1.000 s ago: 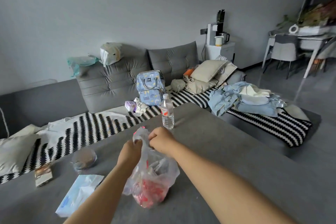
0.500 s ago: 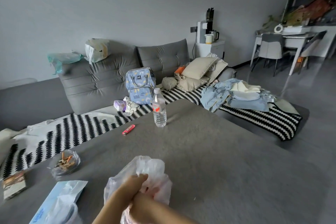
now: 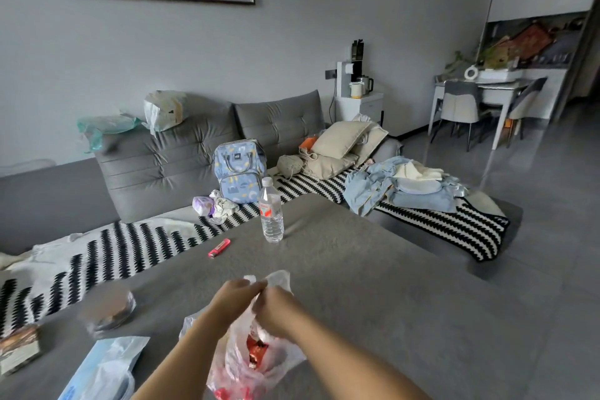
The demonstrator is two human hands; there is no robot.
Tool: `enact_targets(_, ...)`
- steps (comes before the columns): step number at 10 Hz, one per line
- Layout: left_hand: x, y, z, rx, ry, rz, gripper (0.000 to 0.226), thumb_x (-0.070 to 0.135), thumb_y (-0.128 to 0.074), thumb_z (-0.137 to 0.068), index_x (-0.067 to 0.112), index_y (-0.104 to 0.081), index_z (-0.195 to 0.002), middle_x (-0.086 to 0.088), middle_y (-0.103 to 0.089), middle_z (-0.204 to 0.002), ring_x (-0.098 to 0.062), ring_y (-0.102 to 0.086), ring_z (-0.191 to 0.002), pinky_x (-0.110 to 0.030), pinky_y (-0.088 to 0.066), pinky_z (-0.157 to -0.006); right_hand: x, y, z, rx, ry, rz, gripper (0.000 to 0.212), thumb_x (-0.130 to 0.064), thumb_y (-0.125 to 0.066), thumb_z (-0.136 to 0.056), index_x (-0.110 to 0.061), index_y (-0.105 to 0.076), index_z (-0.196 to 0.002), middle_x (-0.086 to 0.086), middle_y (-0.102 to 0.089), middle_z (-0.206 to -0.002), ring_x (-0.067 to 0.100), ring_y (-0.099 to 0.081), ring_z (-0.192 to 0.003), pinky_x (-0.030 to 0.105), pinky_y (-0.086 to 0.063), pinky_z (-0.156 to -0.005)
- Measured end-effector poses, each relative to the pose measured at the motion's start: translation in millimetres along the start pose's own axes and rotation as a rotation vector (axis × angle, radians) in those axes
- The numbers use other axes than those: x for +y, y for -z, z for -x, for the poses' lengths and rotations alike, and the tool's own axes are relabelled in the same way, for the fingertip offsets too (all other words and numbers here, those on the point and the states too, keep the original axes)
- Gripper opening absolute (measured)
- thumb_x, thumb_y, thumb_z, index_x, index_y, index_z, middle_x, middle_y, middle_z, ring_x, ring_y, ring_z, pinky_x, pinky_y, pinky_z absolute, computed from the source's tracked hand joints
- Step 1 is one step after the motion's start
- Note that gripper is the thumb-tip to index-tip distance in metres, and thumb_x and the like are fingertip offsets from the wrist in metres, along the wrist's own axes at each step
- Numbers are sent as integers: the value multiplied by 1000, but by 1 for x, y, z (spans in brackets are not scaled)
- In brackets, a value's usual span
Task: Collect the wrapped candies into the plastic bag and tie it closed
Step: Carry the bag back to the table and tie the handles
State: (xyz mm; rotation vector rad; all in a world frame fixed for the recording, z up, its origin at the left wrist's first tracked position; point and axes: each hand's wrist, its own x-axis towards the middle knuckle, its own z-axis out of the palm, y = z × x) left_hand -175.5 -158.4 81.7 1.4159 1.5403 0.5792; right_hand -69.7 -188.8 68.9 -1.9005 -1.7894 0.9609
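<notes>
A thin clear plastic bag [image 3: 279, 364] sits on the grey table [image 3: 389, 302] near its front edge, and red wrapped candies [image 3: 256, 352] show through its side. My left hand [image 3: 232, 300] and my right hand [image 3: 276, 310] meet above the bag, each pinching the gathered handles at its top. A loose end of the plastic sticks up between my fingers. My forearms hide the bag's lower left part.
A water bottle [image 3: 271, 209] stands further back on the table, with a red lighter [image 3: 219, 247] to its left. A glass ashtray [image 3: 110, 310], a tissue pack [image 3: 100, 370] and a small box [image 3: 18, 347] lie at the left. Behind is a cluttered sofa [image 3: 168, 159].
The view tilted and the lighter came into sight from behind the bag. My hands, crossed low at the frame's bottom half a second ago, have risen and now hold the bag's top side by side.
</notes>
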Motion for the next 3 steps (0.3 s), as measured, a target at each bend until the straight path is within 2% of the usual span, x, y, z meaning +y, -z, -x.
enact_targets(1,24,10,11,16,-60,-11,46,42,-69,-73,4,-64,-97,-10,-58,-95,-18,-51,-83,-27,-37,-72,-15,42,21,71,-8,-23,31,-9,-45,-88,-6,-56,-116,15,-62,-119,31,-59,-111,34,-48,-92)
enact_targets(2,45,14,24,22,-114,-31,59,31,-69,-81,-1,-55,-128,-15,-58,-129,-25,-56,-112,-30,-40,-92,-25,67,40,113,-27,-19,21,-10,-47,-87,-11,-58,-104,17,-62,-117,32,-59,-108,31,-47,-86)
enact_targets(3,67,18,45,39,-184,-42,64,29,-71,-79,0,-51,-133,-16,-57,-132,-25,-57,-111,-31,-43,-91,-33,90,66,174,-25,-13,15,-13,-50,-85,-13,-57,-99,14,-64,-113,30,-61,-102,29,-45,-76)
